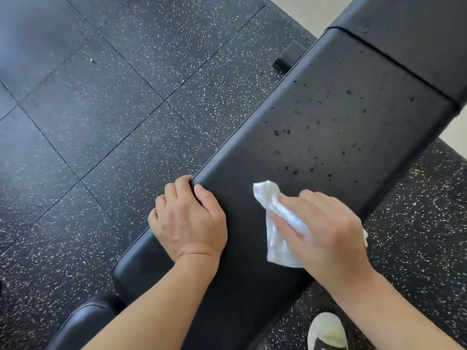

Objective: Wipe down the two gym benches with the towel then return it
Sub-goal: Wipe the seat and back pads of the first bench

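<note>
As droplets bead ahead of it, the right hand (326, 228) presses the towel (275, 223) flat-fingered onto the bench (328, 117); the left hand (188, 219) grips the pad's edge. Next, likely, a forward sweep.

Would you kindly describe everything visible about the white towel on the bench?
The white towel is a small, thin, crumpled cloth, bunched into a loose wad with one twisted corner pointing up the bench pad. It lies on the black padded surface, pressed under the fingers of the right hand, which cover its middle. Its edges show on both sides of the hand. Dark droplets speckle the pad just beyond it.
</note>
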{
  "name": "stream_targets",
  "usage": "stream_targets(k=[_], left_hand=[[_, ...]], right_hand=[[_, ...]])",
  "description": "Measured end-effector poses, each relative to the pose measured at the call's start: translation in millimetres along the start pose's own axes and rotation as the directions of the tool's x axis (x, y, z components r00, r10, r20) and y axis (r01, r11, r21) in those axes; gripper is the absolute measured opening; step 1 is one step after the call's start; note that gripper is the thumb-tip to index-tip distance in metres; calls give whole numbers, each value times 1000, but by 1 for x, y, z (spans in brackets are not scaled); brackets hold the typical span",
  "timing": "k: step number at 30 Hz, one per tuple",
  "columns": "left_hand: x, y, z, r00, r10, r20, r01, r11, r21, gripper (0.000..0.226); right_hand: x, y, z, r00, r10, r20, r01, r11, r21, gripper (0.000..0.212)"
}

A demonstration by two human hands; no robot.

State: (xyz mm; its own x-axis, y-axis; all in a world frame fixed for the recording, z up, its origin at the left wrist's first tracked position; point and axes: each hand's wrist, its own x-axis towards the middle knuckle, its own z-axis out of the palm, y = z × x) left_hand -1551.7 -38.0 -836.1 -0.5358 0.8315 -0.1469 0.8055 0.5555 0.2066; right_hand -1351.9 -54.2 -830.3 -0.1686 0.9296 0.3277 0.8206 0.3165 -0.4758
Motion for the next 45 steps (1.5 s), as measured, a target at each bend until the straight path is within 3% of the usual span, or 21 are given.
stream_targets(k=[4,9,15,22,28,32,39,45], left_hand=[[1,1,1,1000,1,-11,-1,1000,-5,53],[1,0,1,1000,3,1,-3,1000,16,57],[1,1,1,1000,-2,1,2,999,43,59],[0,5,-4,1000,-9,-11,10,999,30,52],[0,7,-4,999,-11,-47,12,1000,19,50],[1,3,0,998,-8,-61,9,1000,10,46],[-1,2,-2,998,-11,-63,10,1000,-26,44],[1,0,-1,999,-9,-33,8,1000,-19,43]], right_hand=[[-19,15,-16,1000,9,-20,-9,1000,-10,18],[51,-20,26,996,76,-54,-76,997,5,22],[128,-55,66,990,124,74,-127,991,44,15],[54,-29,25,990,-49,131,33,992,125,15],[-3,35,-23,961,-233,145,223,971,84,15],[16,55,-19,982,-172,76,168,984,59,23],[79,1,29,1000,23,15,-24,998,60,27],[90,-46,55,987,-111,120,99,990,101,17]])
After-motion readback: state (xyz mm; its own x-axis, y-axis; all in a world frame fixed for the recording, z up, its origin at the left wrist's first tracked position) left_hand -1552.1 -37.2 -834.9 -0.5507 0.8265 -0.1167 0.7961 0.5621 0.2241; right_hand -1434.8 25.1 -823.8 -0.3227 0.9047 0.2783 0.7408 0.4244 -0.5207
